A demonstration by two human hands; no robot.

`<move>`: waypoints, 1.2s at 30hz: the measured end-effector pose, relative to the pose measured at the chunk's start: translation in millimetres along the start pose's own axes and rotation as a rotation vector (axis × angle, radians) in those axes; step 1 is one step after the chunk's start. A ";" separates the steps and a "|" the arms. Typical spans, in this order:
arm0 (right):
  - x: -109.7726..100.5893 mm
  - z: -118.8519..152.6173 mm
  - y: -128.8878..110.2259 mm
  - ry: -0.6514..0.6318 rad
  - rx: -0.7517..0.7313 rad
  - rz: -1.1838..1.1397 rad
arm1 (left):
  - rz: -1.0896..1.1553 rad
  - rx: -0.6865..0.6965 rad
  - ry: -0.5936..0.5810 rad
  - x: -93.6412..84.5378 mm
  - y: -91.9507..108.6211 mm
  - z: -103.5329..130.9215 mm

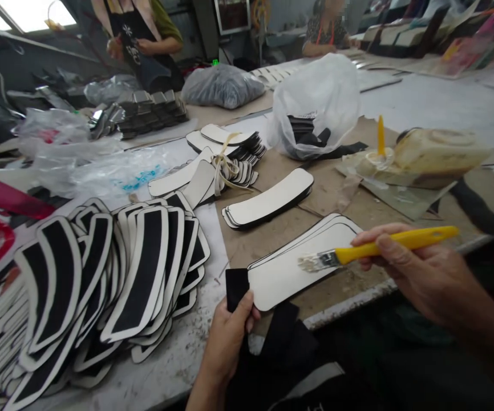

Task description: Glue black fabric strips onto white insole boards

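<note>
My right hand [405,257] grips a paintbrush [395,242] by its yellow handle. Its pale bristles rest over the top of a white curved piece [300,265], the uppermost of a small fanned stack at the table's near edge. Between the thumb and fingers of my left hand [232,322] is a black strip [237,288], beside the left end of that white piece. More black strips [287,331] hang at the table edge, close to my left hand. Just beyond lies another stack of white curved pieces [270,200].
Many white-bordered black pieces [140,274] are heaped at left. A tied bundle [225,162] and a plastic bag [315,103] stand farther back. At right, a yellowish container [435,157] lies near an upright yellow handle [381,136]. Two people [140,45] are across the table.
</note>
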State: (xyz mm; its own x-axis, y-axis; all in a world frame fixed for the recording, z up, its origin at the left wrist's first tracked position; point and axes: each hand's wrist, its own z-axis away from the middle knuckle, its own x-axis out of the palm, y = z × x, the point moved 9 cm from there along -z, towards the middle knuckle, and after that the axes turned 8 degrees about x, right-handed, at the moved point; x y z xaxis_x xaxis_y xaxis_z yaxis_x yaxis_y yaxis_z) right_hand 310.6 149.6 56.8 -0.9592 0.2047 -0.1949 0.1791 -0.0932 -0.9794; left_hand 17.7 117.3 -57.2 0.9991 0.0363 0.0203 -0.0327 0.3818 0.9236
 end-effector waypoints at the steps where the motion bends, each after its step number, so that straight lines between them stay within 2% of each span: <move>1: 20.4 7.7 6.0 -0.067 0.037 -0.061 | 0.012 0.006 -0.009 0.5 -0.2 0.8; 3: 53.5 18.1 16.3 -0.166 0.088 -0.157 | 0.043 0.027 -0.032 2.6 0.7 2.7; 5: 74.4 22.1 25.0 -0.202 0.121 -0.200 | 0.081 0.036 -0.053 4.4 0.2 4.2; 8: 93.4 22.8 36.2 -0.239 0.181 -0.194 | 0.124 0.028 -0.070 4.4 -3.4 5.1; 10: 97.0 21.6 38.4 -0.225 0.189 -0.144 | 0.139 0.026 -0.076 3.6 -5.5 5.1; 15: 84.6 17.5 22.8 -0.119 0.049 0.086 | 0.117 0.064 -0.062 1.1 -6.0 4.2; 21: 50.8 14.0 10.5 0.042 -0.111 0.331 | 0.045 0.055 0.039 -4.1 -11.3 3.7; 29: 16.5 13.0 -9.0 0.212 -0.310 0.592 | -0.089 0.063 0.131 -7.5 -4.3 11.3; 36: 10.0 19.9 -33.0 0.222 -0.548 0.677 | -0.091 0.045 0.153 -6.6 -2.5 15.4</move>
State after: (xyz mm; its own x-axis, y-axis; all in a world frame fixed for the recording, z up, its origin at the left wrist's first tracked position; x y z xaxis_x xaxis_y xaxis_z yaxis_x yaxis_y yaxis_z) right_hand 290.7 135.4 88.2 -0.5563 0.4634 -0.6898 0.8244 0.2037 -0.5280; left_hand 11.6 101.8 -53.8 0.9823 0.1445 -0.1192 0.0623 0.3482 0.9353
